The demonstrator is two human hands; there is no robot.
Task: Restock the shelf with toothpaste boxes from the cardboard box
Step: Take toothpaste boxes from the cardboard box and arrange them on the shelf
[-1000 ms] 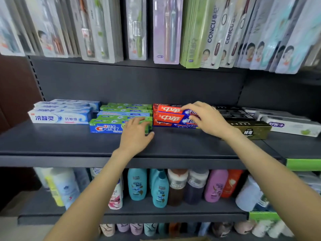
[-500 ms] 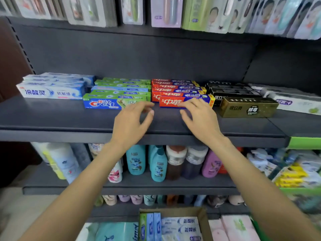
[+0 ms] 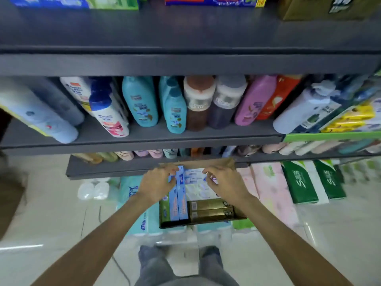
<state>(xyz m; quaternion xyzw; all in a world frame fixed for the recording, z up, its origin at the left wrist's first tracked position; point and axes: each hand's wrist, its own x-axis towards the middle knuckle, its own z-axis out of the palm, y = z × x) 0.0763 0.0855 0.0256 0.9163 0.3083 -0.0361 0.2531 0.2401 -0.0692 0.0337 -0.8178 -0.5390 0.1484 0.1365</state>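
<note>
An open cardboard box (image 3: 240,216) sits low in front of me on teal packs. Inside lie blue toothpaste boxes (image 3: 178,203), a green one (image 3: 164,211), white ones (image 3: 195,191) and two gold ones (image 3: 210,210). My left hand (image 3: 157,183) curls its fingers over the far end of a blue box that still rests in the carton. My right hand (image 3: 225,183) hovers over the white boxes with fingers bent and apart, holding nothing. The dark toothpaste shelf (image 3: 185,29) runs across the top, with the front row of boxes (image 3: 82,2) cut off by the frame.
Shampoo bottles (image 3: 140,102) fill the middle shelf, with small bottles on the shelf below. Pink (image 3: 272,190) and green tissue packs (image 3: 299,182) lie on the floor to the right. Teal paper packs (image 3: 142,221) are under the carton. My legs (image 3: 179,265) stand just behind it.
Both hands left the toothpaste shelf and dropped to the cardboard box. My view tilted down, so the shelf is now at the top edge.
</note>
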